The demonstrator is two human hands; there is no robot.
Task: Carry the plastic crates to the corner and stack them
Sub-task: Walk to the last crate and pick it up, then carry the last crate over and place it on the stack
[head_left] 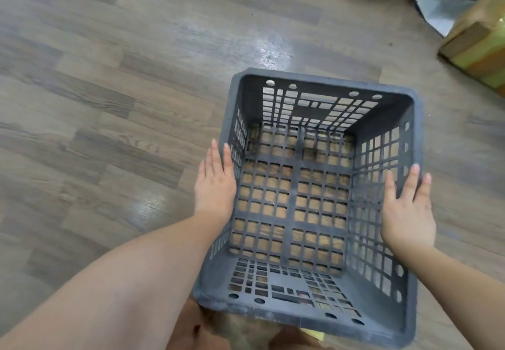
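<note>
One dark grey plastic crate (322,80), with lattice walls and a lattice bottom, fills the lower middle of the view, open side up and empty. Wood flooring shows through its bottom. My left hand (216,183) lies flat against the outside of its left wall, fingers straight and pointing away from me. My right hand (407,210) presses on the right wall at the rim, fingers spread over the edge. The crate is held between the two palms, its near edge over my legs.
Grey-brown wood plank floor (123,90) spreads to the left and ahead. Cardboard boxes (475,44) stand at the upper right, with a grey metal-looking sheet (440,8) beside them.
</note>
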